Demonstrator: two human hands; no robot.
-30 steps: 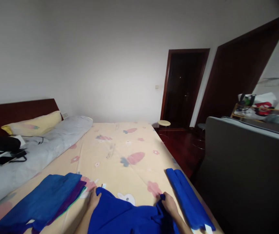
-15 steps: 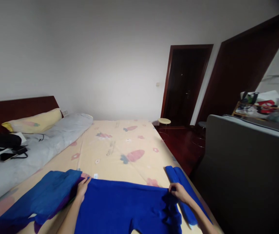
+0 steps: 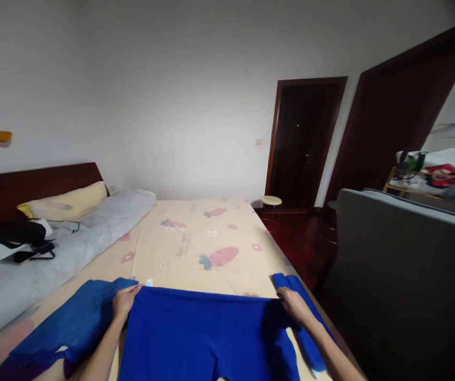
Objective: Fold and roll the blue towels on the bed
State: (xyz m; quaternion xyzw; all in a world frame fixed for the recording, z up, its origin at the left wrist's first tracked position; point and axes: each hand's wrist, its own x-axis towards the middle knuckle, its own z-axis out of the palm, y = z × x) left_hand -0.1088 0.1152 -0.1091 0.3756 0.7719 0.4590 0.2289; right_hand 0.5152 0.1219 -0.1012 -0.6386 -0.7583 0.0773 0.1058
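Note:
A pair of blue trousers (image 3: 199, 328) lies stretched out on the bed in front of me, waistband away from me and legs running out of the bottom of the view. My left hand (image 3: 124, 302) grips the left end of the waistband, fingers closed on the cloth. At the other end my right hand (image 3: 291, 302) pinches the waistband's right corner. Close beside my left arm is a teal and purple garment (image 3: 64, 317), loosely spread. Two rolled blue cloths (image 3: 302, 317) lie partly beneath my right hand and forearm.
The bed's patterned sheet (image 3: 195, 233) stretches to the far wall. A grey quilt (image 3: 104, 227), a yellow pillow (image 3: 68, 201) and a phone (image 3: 26, 255) are at left. A round stool (image 3: 270, 200) stands past the bed's right edge. A dark panel (image 3: 394, 280) rises at right.
The waistband is pulled straighter and the bunched right side of the trousers has smoothed out. My left hand has shifted slightly left, my right hand slightly away from me. The view has tilted a little.

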